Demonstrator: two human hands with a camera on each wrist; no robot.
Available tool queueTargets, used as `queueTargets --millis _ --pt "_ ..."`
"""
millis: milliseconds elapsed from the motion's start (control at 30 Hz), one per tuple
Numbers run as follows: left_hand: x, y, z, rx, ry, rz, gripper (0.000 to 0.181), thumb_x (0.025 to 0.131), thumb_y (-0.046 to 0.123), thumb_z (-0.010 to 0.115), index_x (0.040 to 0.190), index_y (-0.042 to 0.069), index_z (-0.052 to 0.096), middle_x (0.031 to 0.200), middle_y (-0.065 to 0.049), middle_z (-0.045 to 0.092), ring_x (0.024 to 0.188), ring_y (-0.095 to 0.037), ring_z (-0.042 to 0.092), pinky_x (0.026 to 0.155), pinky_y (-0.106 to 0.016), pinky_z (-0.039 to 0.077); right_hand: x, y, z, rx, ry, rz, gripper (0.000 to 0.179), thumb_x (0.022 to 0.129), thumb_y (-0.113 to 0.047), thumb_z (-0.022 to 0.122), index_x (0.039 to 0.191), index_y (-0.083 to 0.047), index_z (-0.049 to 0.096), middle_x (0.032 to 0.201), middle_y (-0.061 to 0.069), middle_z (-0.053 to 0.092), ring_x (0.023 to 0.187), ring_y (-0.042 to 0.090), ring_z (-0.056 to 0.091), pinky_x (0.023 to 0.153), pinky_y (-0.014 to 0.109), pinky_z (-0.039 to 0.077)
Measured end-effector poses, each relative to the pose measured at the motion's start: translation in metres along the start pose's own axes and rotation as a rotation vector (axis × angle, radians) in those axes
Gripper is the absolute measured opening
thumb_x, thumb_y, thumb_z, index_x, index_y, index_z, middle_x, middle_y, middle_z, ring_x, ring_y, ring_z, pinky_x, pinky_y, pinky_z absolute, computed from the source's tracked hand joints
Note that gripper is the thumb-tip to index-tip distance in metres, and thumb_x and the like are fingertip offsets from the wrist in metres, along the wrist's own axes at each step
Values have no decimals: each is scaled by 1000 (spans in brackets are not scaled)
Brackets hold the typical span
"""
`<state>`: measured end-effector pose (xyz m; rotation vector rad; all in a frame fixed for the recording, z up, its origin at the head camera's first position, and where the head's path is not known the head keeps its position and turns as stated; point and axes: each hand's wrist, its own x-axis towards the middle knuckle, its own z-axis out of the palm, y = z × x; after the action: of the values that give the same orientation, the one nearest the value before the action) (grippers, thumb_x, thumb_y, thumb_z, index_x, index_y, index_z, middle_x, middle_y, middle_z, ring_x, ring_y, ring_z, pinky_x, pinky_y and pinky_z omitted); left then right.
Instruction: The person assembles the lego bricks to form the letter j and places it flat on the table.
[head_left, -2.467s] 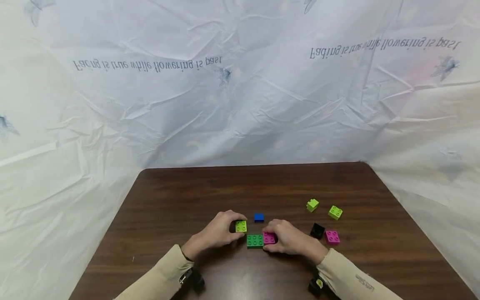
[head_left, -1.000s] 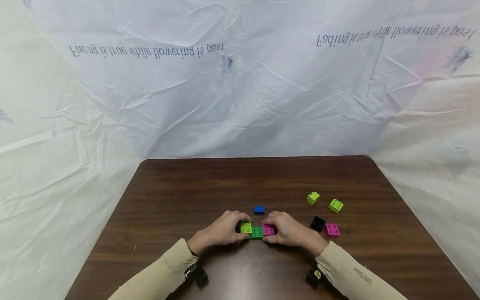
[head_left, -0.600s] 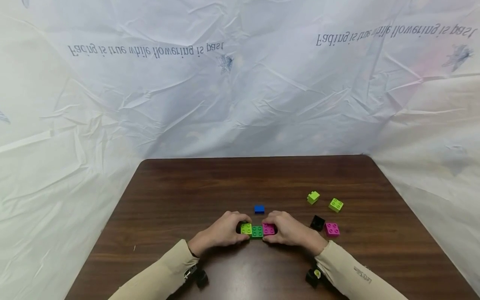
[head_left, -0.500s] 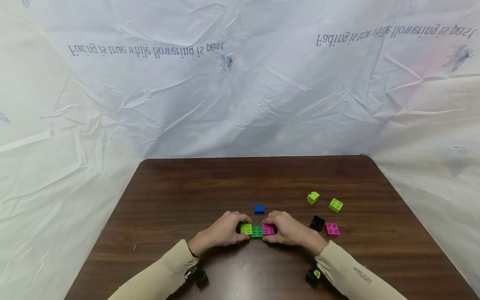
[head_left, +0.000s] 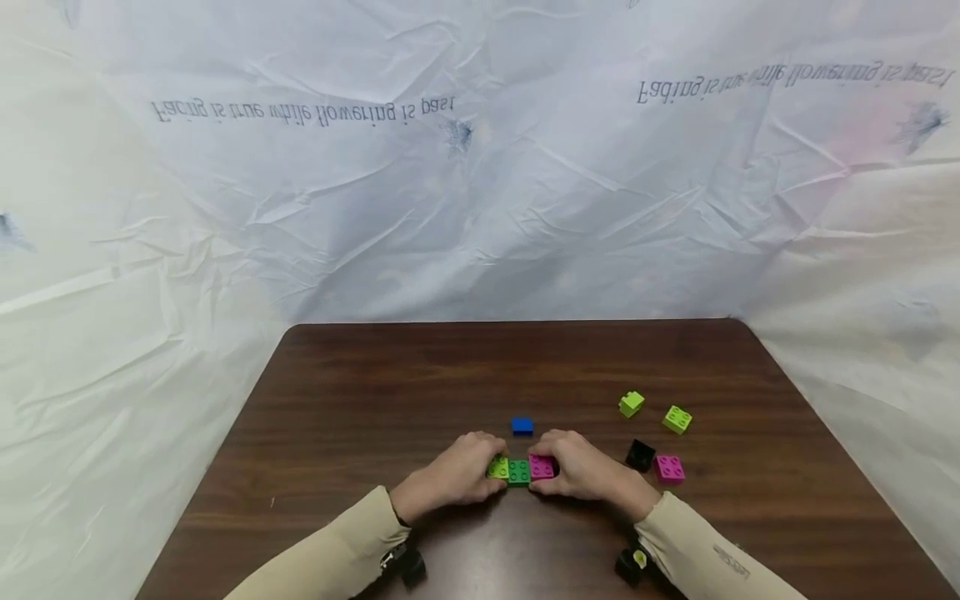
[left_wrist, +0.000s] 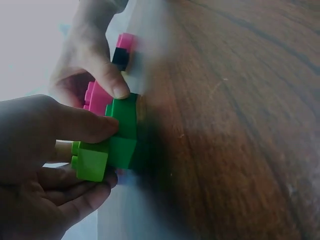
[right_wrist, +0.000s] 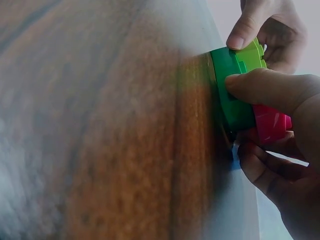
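Observation:
A dark green toy building block (head_left: 518,472) lies in front of the person, a lime green block (head_left: 498,467) on its left end and a pink block (head_left: 542,467) on its right end. The left hand (head_left: 459,472) holds the lime green block between thumb and fingers; in the left wrist view its thumb also touches the dark green block (left_wrist: 123,120). The right hand (head_left: 581,468) grips the pink block, and in the right wrist view its thumb rests on the dark green block (right_wrist: 232,95). Fingers partly hide both end blocks.
A blue block (head_left: 522,426) lies just behind the hands. To the right are two lime green blocks (head_left: 632,404), a black block (head_left: 641,455) and another pink block (head_left: 670,468). The brown wooden table (head_left: 375,375) ends at a printed white sheet (head_left: 450,208).
The left hand has brought the lime green block from apart onto the dark green block's left end. Its fingers now cover more of that block. The right hand keeps hold of the pink block.

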<state>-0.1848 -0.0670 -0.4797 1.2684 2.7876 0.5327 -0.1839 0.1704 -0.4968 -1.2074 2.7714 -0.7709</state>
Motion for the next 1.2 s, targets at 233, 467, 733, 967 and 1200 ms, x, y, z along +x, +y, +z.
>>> queueTargets --millis 233,467,733,967,1200 --pt "3 0 6 43 1 -6 29 82 28 77 103 10 70 89 3 63 75 -5 51 63 -17 42 -1 2 2 -5 10 16 35 82 -32 79 107 -9 71 92 -6 62 77 1 52 63 18 45" --pt "1 1 9 28 -5 -17 31 83 27 76 107 9 71 92 2 63 78 -4 51 63 -17 42 -1 0 1 -20 -3 16 36 82 -33 78 106 -8 72 91 -6 62 77 0 52 64 18 45" --pt "2 -3 8 72 24 -2 28 81 26 77 103 9 71 90 3 62 80 -6 54 67 -19 44 4 -2 1 -52 4 18 32 81 -33 79 103 -12 71 91 -7 62 78 1 51 65 19 44" --pt "-1 -3 7 72 -2 -32 26 82 25 77 102 9 70 88 4 60 76 -4 53 65 -18 46 9 -6 4 -69 2 19 31 81 -32 78 102 -12 68 91 -8 59 76 2 48 63 18 42" --pt "-2 -1 7 43 -32 -69 29 83 25 77 105 8 70 88 4 59 74 -2 53 64 -17 46 9 -8 4 -83 -9 30 32 81 -33 78 103 -12 68 91 -9 59 77 2 48 63 18 43"
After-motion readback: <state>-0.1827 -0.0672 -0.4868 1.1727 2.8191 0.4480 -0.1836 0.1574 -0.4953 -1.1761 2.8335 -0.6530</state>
